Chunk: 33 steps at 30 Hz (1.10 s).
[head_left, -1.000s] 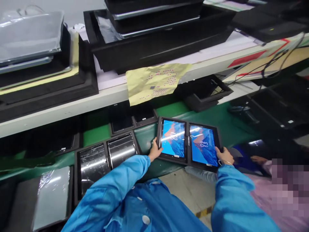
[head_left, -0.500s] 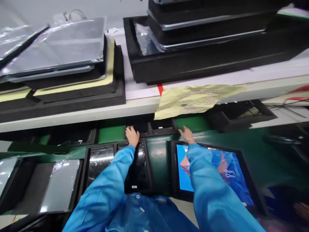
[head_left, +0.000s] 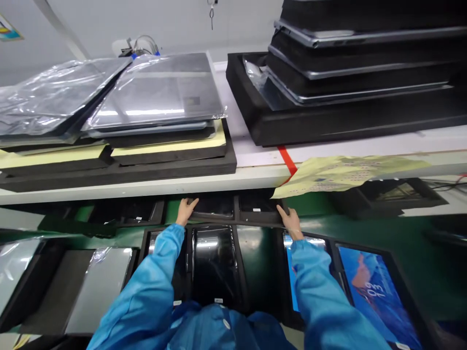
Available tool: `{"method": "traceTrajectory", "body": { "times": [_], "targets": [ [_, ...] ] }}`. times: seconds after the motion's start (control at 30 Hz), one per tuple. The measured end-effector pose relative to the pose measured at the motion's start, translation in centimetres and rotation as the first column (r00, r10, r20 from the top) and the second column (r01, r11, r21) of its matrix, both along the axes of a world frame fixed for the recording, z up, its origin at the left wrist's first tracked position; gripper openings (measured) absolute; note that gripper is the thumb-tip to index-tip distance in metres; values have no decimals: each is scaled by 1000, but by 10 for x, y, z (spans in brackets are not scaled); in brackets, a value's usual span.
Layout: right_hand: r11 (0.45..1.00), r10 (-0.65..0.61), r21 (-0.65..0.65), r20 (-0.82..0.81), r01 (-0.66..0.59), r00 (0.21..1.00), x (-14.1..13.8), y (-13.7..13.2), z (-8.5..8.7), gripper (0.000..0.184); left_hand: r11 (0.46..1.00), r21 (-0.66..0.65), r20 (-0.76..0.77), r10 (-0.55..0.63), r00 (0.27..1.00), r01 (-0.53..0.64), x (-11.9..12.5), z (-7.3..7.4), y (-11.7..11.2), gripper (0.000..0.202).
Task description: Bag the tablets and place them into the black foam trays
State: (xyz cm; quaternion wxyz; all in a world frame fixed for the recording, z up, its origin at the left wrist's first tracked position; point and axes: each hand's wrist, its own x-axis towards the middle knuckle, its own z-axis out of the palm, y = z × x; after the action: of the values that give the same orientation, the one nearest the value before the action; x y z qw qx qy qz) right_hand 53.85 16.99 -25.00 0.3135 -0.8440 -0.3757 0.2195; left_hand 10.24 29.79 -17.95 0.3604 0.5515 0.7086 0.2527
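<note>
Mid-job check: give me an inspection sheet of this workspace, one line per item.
Surface: green mat, largely covered.
Job's things: back tray with two dark-screened tablets; nearer pair of dark tablets; lit tablets to their right, one partly hidden by a sleeve.
Clutter: yellow sheet overhanging the shelf; plastic-wrapped panels stacked above.
Hands: left hand and right hand, fingers gripping opposite ends of the back tray.
Cables: dark cables at far right.
Surroundings: red tape on the shelf, pale wall behind.
</note>
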Motion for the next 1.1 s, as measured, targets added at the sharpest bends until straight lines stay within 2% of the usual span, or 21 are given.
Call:
{"method": "traceTrajectory", "body": {
  "times": [0.07,0.23,0.3,0.37,0.43,0.5,0.57,0.63,0.7,0.77,0.83,0.9,0.97,1.03,1.1],
  "targets": [
    [999,5,51,37,-7,999,-29,-39,-2,33,998,70,-33,-7,999,10,-41,11,-38,36],
    [990,65,116,110,-78,992,-115,-148,-6,31,989,148,-172,31,985,-5,-139,29,-169,59],
    [988,92,113,137,-107,986,-146,-180,-4,39,990,136,-249,66,966,-32,-163,29,-214,62],
    [989,101,93,179,-119,979,-175,-197,3,54,988,131,-344,121,931,-80,-173,27,-244,65],
    [989,112,70,232,-132,966,-202,-198,14,70,981,150,-440,179,880,-125,-165,22,-256,70],
    [978,184,44,269,-203,945,-233,-185,25,79,979,170,-505,182,844,-109,-139,15,-252,74],
    [944,317,7,268,-331,910,-268,-159,34,83,988,152,-527,80,846,1,-101,5,-237,80],
    [914,400,-38,249,-404,882,-302,-129,37,86,987,111,-527,-43,849,120,-61,-6,-220,88],
    [911,413,-78,225,-406,883,-331,-101,38,91,983,73,-519,-109,848,171,-30,-14,-206,92],
    [918,397,-96,196,-385,897,-348,-82,41,93,981,45,-501,-143,854,190,-16,-15,-198,90],
    [924,382,-89,150,-372,912,-348,-75,50,95,978,33,-470,-167,867,206,-20,-5,-197,89],
    [928,372,-56,76,-369,925,-328,-79,65,100,971,38,-420,-199,886,236,-43,15,-199,90],
    [938,345,-8,-24,-346,938,-288,-88,83,102,962,61,-352,-229,907,267,-82,39,-203,89],
    [961,278,29,-134,-277,951,-234,-98,101,92,962,100,-277,-218,936,253,-132,61,-203,84],
    [981,192,15,-241,-194,951,-182,-104,117,81,979,165,-133,-96,986,117,-180,75,-200,82]
  ]
}}
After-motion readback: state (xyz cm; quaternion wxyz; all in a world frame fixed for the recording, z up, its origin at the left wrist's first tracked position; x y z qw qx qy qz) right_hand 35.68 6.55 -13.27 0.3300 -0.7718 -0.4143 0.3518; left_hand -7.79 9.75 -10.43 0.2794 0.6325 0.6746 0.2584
